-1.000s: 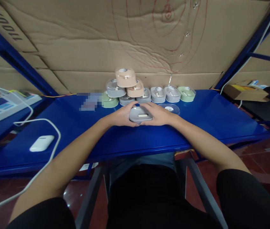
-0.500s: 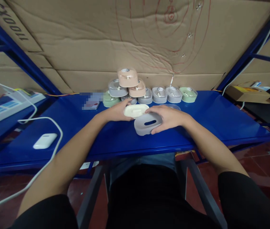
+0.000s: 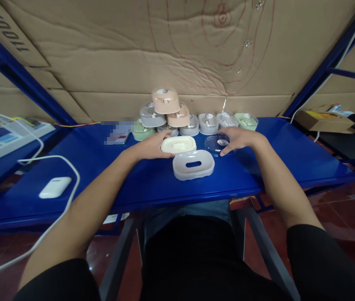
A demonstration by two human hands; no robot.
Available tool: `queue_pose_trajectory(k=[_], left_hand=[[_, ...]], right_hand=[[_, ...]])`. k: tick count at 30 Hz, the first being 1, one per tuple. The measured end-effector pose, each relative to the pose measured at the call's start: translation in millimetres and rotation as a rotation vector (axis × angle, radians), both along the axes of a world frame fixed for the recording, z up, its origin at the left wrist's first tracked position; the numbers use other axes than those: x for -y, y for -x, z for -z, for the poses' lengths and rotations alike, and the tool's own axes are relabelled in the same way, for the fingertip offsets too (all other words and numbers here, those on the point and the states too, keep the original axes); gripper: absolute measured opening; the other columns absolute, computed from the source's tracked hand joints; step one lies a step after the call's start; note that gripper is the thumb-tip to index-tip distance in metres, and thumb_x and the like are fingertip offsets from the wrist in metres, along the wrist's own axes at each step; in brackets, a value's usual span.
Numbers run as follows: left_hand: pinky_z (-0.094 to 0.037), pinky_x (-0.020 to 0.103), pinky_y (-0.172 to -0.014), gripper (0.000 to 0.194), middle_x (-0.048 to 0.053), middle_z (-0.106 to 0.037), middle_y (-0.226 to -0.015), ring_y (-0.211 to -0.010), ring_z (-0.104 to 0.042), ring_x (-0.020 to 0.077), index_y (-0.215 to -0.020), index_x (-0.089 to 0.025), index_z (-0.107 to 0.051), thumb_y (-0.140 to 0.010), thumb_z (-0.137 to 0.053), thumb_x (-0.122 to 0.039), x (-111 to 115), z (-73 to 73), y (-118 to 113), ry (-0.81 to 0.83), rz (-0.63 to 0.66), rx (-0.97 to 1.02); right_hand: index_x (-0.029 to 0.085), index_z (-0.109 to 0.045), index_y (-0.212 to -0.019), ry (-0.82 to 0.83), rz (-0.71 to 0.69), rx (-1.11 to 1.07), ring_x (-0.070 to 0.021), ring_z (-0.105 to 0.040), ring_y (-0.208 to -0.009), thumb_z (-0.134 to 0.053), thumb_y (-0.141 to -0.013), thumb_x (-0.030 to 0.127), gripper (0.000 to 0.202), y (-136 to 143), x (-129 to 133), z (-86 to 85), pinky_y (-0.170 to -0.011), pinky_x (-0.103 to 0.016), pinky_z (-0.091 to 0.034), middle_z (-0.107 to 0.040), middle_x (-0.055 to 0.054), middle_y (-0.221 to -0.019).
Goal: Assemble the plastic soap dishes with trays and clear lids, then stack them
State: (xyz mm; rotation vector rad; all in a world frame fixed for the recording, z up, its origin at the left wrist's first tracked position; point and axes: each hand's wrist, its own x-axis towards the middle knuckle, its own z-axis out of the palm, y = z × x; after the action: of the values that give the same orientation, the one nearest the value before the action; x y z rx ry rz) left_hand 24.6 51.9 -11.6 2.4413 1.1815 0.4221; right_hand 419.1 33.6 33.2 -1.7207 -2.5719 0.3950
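Note:
My left hand [image 3: 155,145] grips the left end of a cream-coloured oval tray [image 3: 179,144], thumb on the near side and fingers behind. Just in front of that tray, a grey oval box part [image 3: 183,170] with a slot in its floor rests on the table, untouched. To the right, my right hand [image 3: 240,140] spans a clear plastic lid [image 3: 212,144] with a round sticker, its thumb at the near edge and fingers at the far edge. The palm hides the lid's right end.
Finished-looking boxes with clear lids, peach [image 3: 165,102], grey [image 3: 208,124] and green [image 3: 246,121], stand stacked and in a row at the back. A white earphone case [image 3: 54,187] and a white cable [image 3: 73,167] lie left. A cardboard box [image 3: 326,122] is at right.
My right hand has let go of the grey box part, which now sits on the table. It has moved right to the clear lid. My left hand stays at the cream tray.

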Motion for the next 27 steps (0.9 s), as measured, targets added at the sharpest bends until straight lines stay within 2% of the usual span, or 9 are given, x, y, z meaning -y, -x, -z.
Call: queue_pose_trajectory(k=[3, 6, 10, 12, 14, 18, 22, 27], left_hand=[[-0.055, 0.06, -0.116, 0.114, 0.025, -0.069, -0.156, -0.139, -0.07, 0.0465, -0.169, -0.018, -0.046, -0.074, -0.089, -0.063, -2.6, 2.9, 0.9, -0.021, 0.018, 0.028], [-0.055, 0.062, -0.116, 0.115, 0.025, -0.069, -0.155, -0.139, -0.07, 0.048, -0.168, -0.018, -0.048, -0.072, -0.091, -0.064, -5.9, 6.5, 2.1, -0.022, 0.014, 0.041], [-0.057, 0.061, -0.115, 0.113, 0.023, -0.072, -0.151, -0.136, -0.072, 0.0479, -0.166, -0.02, -0.051, -0.071, -0.094, -0.065, -10.7, 11.5, 3.9, -0.045, 0.026, 0.071], [-0.058, 0.061, -0.113, 0.111, 0.021, -0.074, -0.148, -0.134, -0.073, 0.0471, -0.165, -0.022, -0.052, -0.072, -0.094, -0.065, -12.0, 13.0, 4.3, -0.054, 0.044, 0.089], [-0.059, 0.061, -0.112, 0.111, 0.021, -0.074, -0.148, -0.132, -0.073, 0.0465, -0.165, -0.022, -0.052, -0.072, -0.094, -0.065, -12.0, 13.1, 4.1, -0.045, 0.05, 0.091], [-0.06, 0.061, -0.111, 0.113, 0.021, -0.073, -0.148, -0.131, -0.073, 0.0476, -0.163, -0.02, -0.052, -0.07, -0.095, -0.067, -10.3, 11.0, 2.5, -0.024, 0.032, 0.066], [-0.059, 0.063, -0.111, 0.109, 0.022, -0.072, -0.148, -0.131, -0.073, 0.0484, -0.162, -0.02, -0.053, -0.071, -0.093, -0.065, -11.0, 11.2, 2.3, -0.027, 0.024, 0.059], [-0.059, 0.061, -0.11, 0.105, 0.018, -0.074, -0.144, -0.128, -0.074, 0.0457, -0.161, -0.025, -0.055, -0.071, -0.095, -0.064, -13.8, 13.7, 4.8, -0.028, 0.05, 0.097]], right_hand=[[0.022, -0.074, -0.152, 0.025, 0.006, -0.01, -0.0458, -0.078, -0.127, -0.104, -0.061, 0.053, 0.101, -3.2, -5.9, 6.4, -0.111, -0.058, -0.063, -0.081, -0.016, -0.145], [0.017, -0.074, -0.15, -0.113, -0.045, -0.121, -0.0462, -0.079, -0.12, -0.1, -0.066, 0.063, 0.099, -1.4, -0.6, 2.8, -0.107, -0.062, -0.064, -0.082, -0.02, -0.138], [0.017, -0.069, -0.156, -0.31, -0.284, -0.327, -0.0443, -0.073, -0.132, -0.09, -0.08, 0.073, 0.097, 20.6, 22.2, -6.0, -0.117, -0.063, -0.057, -0.075, -0.02, -0.15], [0.018, -0.069, -0.155, -0.301, -0.424, -0.354, -0.0417, -0.072, -0.131, -0.088, -0.083, 0.072, 0.092, 41.0, 36.5, -4.9, -0.117, -0.06, -0.057, -0.076, -0.018, -0.146], [0.018, -0.069, -0.155, -0.268, -0.496, -0.33, -0.0411, -0.071, -0.13, -0.088, -0.084, 0.07, 0.09, 61.5, 49.0, 0.0, -0.115, -0.057, -0.058, -0.075, -0.018, -0.141], [0.015, -0.069, -0.154, -0.224, -0.49, -0.238, -0.0444, -0.069, -0.129, -0.09, -0.081, 0.067, 0.093, 85.0, 61.6, 10.1, -0.109, -0.058, -0.06, -0.071, -0.021, -0.14], [0.016, -0.068, -0.154, -0.228, -0.487, -0.193, -0.0437, -0.068, -0.127, -0.09, -0.081, 0.069, 0.093, 84.7, 61.2, 12.2, -0.105, -0.057, -0.06, -0.071, -0.021, -0.138], [0.02, -0.067, -0.154, -0.263, -0.505, -0.202, -0.0415, -0.068, -0.125, -0.087, -0.083, 0.073, 0.091, 80.7, 58.8, 12.6, -0.104, -0.055, -0.061, -0.072, -0.018, -0.137]])
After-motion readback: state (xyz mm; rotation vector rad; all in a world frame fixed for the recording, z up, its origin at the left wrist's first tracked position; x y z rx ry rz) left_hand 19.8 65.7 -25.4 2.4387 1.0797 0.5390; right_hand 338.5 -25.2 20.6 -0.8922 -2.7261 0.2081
